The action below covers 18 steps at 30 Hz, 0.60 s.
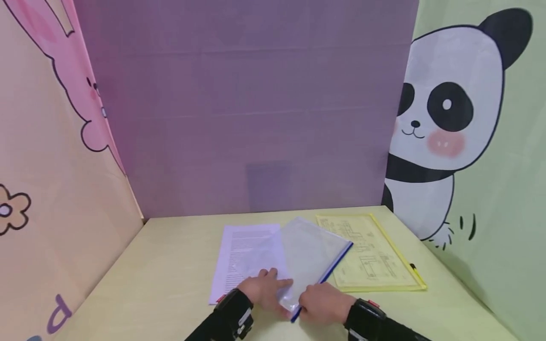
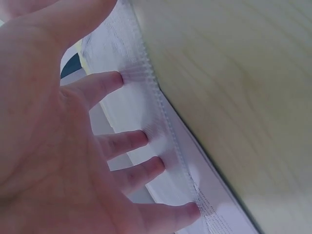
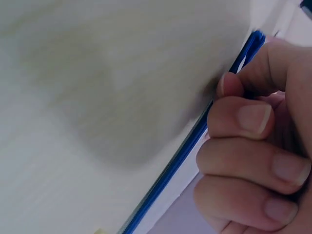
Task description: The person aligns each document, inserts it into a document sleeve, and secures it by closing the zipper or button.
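Clear pouch (image 1: 313, 253) under left grip (image 1: 265, 290), fingers spread | right grip (image 1: 323, 303) pinching its blue edge (image 1: 337, 262), apparently near one corner

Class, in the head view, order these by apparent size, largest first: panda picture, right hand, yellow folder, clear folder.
1. Panda picture
2. Yellow folder and clear folder: too alike to rank
3. Right hand

Black sleeves (image 1: 205, 324); black wrist straps (image 1: 361, 316), red tabs (image 1: 373, 303).

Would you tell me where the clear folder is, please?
In the head view, the clear folder is at lower centre, partly over the printed sheet on its left and the yellow folder on its right; the right hand grips its blue edge.
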Available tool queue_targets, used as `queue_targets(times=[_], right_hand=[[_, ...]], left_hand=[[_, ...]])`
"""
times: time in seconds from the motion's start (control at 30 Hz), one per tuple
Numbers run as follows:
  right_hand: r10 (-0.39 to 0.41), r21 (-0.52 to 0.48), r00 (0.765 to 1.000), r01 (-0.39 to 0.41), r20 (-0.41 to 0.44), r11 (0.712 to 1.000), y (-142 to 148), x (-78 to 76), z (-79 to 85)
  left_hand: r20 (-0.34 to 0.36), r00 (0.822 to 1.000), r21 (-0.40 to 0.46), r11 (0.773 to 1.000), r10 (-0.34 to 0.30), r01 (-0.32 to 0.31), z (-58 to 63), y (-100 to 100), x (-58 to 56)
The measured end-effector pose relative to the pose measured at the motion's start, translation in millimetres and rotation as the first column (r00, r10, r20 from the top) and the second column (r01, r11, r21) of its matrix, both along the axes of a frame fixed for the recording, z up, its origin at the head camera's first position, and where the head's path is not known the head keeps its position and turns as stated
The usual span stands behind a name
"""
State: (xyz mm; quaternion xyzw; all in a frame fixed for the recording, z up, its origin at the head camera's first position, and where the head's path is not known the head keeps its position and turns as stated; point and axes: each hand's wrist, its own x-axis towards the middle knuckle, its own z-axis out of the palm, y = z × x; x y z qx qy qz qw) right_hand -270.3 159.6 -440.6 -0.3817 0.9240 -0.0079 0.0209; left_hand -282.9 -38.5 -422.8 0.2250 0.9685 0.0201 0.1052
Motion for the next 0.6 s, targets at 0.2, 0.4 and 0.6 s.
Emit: queue_targets(times=[0.2,0.4,0.6], right_hand=[[-0.006,-0.025,1.0,0.007,0.027,1.0,2.3,-4.0,-0.5],[-0.021,-0.02,0.998,0.022,0.063,1.0,1.4,-6.1,-0.6],[0.0,-0.066,0.992,0.008,0.123,0.998,5.7,-9.1,-1.8]], left_hand=[[0.009,1.0,-0.004,1.0,0.012,-0.012,1.2,2.6,-0.6],[0.02,1.0,-0.001,1.0,0.019,-0.019,1.9,2.9,-1.4],[0.037,0.999,0.011,1.0,0.014,-0.014,1.3,3.9,-2.7]])
